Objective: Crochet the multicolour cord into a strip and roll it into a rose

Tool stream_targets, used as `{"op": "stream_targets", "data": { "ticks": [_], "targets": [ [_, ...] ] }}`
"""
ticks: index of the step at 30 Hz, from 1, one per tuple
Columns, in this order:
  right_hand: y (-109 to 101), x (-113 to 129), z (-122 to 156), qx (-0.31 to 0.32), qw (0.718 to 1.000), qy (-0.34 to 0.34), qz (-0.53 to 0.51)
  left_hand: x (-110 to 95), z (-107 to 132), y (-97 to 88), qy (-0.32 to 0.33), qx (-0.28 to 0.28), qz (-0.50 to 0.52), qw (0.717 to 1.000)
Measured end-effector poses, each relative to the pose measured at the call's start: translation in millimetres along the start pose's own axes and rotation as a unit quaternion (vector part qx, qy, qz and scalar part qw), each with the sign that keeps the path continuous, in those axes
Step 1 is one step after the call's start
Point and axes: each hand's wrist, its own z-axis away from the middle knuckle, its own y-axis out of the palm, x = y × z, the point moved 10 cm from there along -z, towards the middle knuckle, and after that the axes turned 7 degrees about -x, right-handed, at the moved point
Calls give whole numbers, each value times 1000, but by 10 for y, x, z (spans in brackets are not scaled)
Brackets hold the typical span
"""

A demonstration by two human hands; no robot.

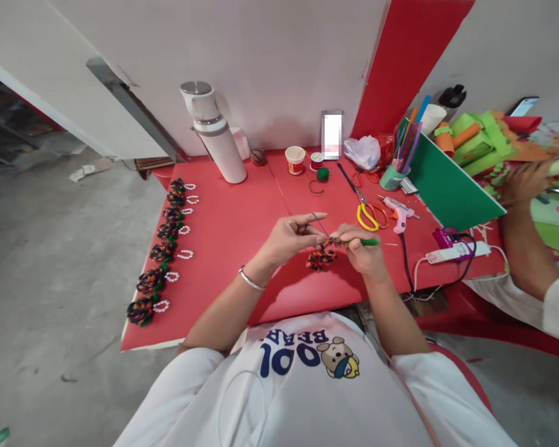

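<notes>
Presently, in the head view, a loop might slip if the yarn (320, 224) slackens around the hook (369, 242). The right hand's grip (359, 248) is closed on its green handle; the left hand's (292, 238) pinches the multicoloured yarn piece (322, 260), just below both. Forearms reach forward, left forefinger extended.

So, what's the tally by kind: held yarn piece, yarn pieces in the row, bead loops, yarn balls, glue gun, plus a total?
Held yarn piece: 1
Row yarn pieces: 7
Bead loops: 7
Yarn balls: 2
Glue gun: 1
Total: 18
</notes>
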Motion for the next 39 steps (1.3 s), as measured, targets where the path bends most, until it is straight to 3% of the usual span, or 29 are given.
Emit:
{"op": "stream_targets", "data": {
  "ticks": [2,4,6,10,13,15,18,20,23,26,30,34,36,39],
  "targets": [
    [58,55,-88,106,994,20,6,-46,18,-11,10,4,-38,999],
    [63,147,-164,165,985,23,44,-89,20,-19,33,-8,-70,997],
    [76,277,-224,189,976,-8,110,-137,7,-49,67,-38,-95,992],
    [236,507,-155,203,936,-141,252,-144,-39,-155,89,-105,-100,985],
    [346,535,32,163,901,-231,330,-68,-70,-190,59,-113,-45,991],
    [367,506,161,105,884,-269,366,-1,-79,-132,27,-79,3,996],
    [297,484,296,-12,875,-295,383,97,-67,-20,-30,-19,62,997],
    [260,506,333,-47,881,-308,355,151,-55,15,-65,10,82,994],
    [289,519,218,25,917,-277,287,146,-63,-62,-73,14,64,995],
    [292,504,18,133,945,-178,241,44,-80,-214,-34,-14,1,999],
    [199,387,-137,184,970,-35,154,-18,-58,-134,-21,32,-41,998],
    [107,106,-98,91,995,36,34,-15,-65,5,-2,47,-11,999],
    [45,2,-17,6,998,18,65,7,-80,28,13,32,7,999],
    [38,-6,133,-67,987,-28,143,54,-91,23,25,16,29,999]
  ]
}}
